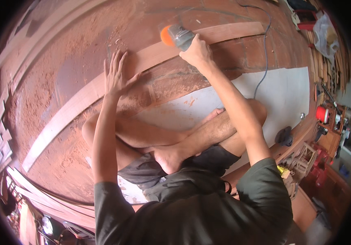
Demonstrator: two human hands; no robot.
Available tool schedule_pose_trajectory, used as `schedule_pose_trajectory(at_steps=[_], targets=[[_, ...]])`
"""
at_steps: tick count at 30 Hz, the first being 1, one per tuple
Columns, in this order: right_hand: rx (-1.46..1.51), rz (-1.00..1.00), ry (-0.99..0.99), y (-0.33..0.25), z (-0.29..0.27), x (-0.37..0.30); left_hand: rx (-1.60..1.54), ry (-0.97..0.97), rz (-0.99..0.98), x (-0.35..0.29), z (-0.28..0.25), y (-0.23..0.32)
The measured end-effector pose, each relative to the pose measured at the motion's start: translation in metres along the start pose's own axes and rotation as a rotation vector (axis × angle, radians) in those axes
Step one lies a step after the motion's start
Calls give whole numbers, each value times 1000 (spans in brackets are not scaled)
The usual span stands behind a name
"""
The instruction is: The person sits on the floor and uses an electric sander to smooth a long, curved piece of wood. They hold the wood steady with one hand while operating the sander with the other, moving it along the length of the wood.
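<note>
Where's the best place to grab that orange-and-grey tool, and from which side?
Probably by the grey body, from the person's right, as the right hand does. The body is chunky enough to wrap around, and its right end lies away from the round orange disc, which looks blurred and may be spinning.

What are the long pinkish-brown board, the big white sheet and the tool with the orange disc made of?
Long, flat, pinkish-brown board: probably wood, matt and unvarnished, with reddish dust nearby. Large, flat, white sheet: perhaps plastic or coated card, since it looks smooth. Chunky grey handheld tool: maybe metal or plastic, looking rigid. Round orange disc: too blurred to tell.
</note>
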State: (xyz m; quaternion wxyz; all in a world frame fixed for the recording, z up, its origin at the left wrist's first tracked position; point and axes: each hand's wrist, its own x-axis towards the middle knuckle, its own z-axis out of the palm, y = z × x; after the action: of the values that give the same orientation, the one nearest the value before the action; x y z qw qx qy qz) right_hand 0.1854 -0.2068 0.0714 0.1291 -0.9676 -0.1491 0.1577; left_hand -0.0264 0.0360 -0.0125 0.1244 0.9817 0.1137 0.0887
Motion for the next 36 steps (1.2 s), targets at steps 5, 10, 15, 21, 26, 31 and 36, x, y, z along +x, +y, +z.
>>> schedule_pose_trajectory(at_steps=[5,10,15,21,26,31,36], targets=[[-25,240,-30,68,-43,28,-43,-221,-376,-40,0,-1],[4,292,49,94,-48,40,-66,-412,-357,-43,-18,7],[102,147,63,15,-4,12,-58,-614,-330,-31,-39,7],[85,-1,8,-10,27,-3,7,-643,-353,-28,-29,7],[126,97,67,41,-17,19,33,-456,-306,-51,-5,-27],[-29,278,8,77,-45,35,-49,-492,-286,-36,-12,6],[47,140,-20,-2,-1,7,-19,-508,-317,-42,-19,-5]])
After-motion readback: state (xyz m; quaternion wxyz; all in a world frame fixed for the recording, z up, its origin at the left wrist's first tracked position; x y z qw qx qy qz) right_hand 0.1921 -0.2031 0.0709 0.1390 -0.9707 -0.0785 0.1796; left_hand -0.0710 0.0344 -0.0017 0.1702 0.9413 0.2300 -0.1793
